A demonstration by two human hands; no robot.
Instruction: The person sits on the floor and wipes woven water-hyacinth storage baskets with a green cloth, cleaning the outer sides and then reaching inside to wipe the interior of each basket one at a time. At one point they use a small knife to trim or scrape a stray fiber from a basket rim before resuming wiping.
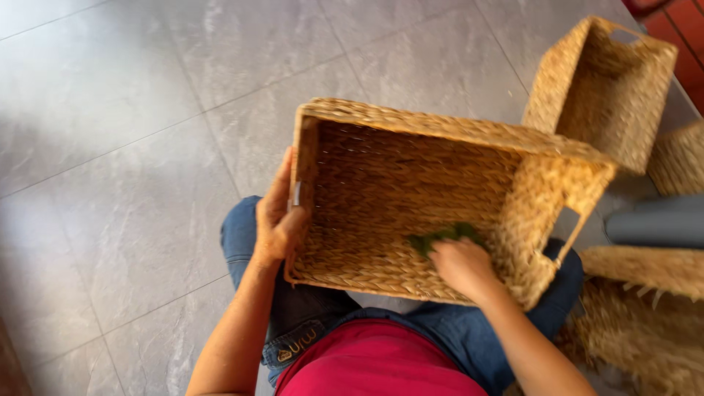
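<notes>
Grey stone-look floor tiles (132, 147) spread under me, running out of view on every side. On my lap, across my blue jeans (242, 235), rests a large rectangular woven basket (396, 183), tipped so its open side faces me. Its far handle end hides part of my knee. A second, smaller woven basket (609, 88) stands just beyond it on the floor, and loose straw-coloured weaving material (645, 323) lies to my right, cut off by the edge. A grey object (656, 220) beside it is too little shown to identify.

My left hand (277, 216) clasps the basket's near short rim, fingers wrapped over the edge. My right hand (462, 265) reaches inside, closed on a dark green cloth (444, 235) pressed against the basket's woven floor; the cloth is blurred and mostly hidden by my fingers.
</notes>
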